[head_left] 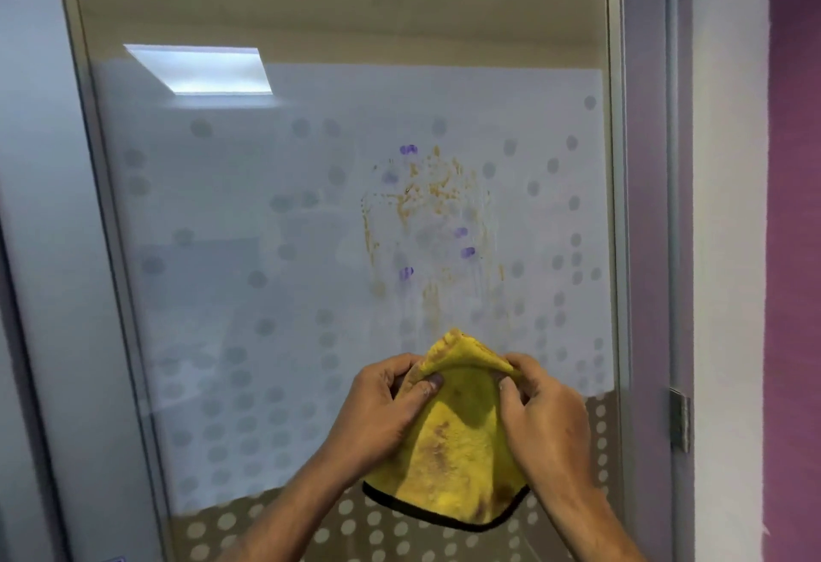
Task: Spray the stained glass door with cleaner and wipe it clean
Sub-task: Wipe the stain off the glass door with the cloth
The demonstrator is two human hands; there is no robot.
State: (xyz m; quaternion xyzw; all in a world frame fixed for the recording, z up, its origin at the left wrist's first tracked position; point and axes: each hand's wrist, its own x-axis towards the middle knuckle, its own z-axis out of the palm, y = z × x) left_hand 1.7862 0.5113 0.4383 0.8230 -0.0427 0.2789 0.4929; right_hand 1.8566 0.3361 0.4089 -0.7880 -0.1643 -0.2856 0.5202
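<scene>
The glass door (249, 277) fills the view, frosted with a dot pattern. Orange-brown smears and purple fingerprint marks, the stain (428, 210), sit right of its centre. Below the stain I hold a yellow cloth (457, 455) with a black edge and brown dirt marks. My left hand (377, 415) pinches its upper left part. My right hand (544, 419) pinches its upper right part. The cloth's top is folded into a peak between my hands, and the rest hangs down. No spray bottle is in view.
A metal door frame (617, 206) runs down the right of the glass, with a hinge (679, 419) lower right. A purple wall (795, 250) lies at the far right. A ceiling light (200, 70) shows in the glass at upper left.
</scene>
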